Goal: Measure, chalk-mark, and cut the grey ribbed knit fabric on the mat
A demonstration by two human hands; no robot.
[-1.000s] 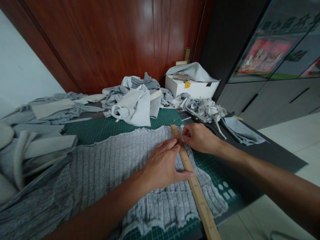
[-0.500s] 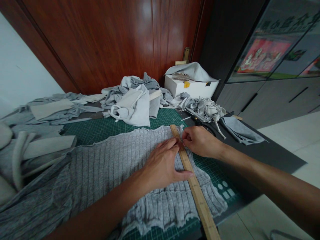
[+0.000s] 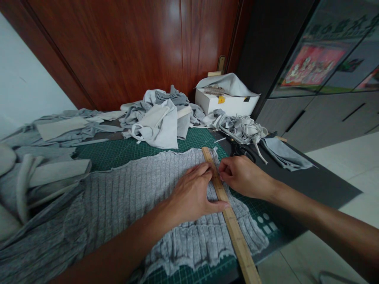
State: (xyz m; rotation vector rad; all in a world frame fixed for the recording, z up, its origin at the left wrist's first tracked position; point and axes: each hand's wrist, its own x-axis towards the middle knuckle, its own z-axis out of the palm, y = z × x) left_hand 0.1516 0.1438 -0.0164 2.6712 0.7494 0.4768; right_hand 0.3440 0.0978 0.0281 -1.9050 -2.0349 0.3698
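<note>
A grey ribbed knit fabric [image 3: 133, 189] lies spread over a green cutting mat [image 3: 118, 152]. A long wooden ruler [image 3: 233, 230] lies across its right part, running from the far edge toward me. My left hand [image 3: 192, 195] presses flat on the fabric and the ruler, its thumb reaching over the wood. My right hand [image 3: 242, 175] sits just right of the ruler with its fingertips pinched together at the ruler's edge. A small whitish piece seems to be held there, mostly hidden by the fingers.
Black scissors [image 3: 241, 150] lie just beyond my right hand. Behind are a heap of grey cloth [image 3: 160, 118], a tangle of cut strips [image 3: 242, 128], a white box [image 3: 227, 104] and a folded grey piece [image 3: 284, 156]. More cloth pieces [image 3: 44, 173] lie at left. The table's edge runs close on the right.
My right hand has slid along the ruler's right edge toward me, uncovering the scissors behind it. The left hand and the ruler have stayed in place.
</note>
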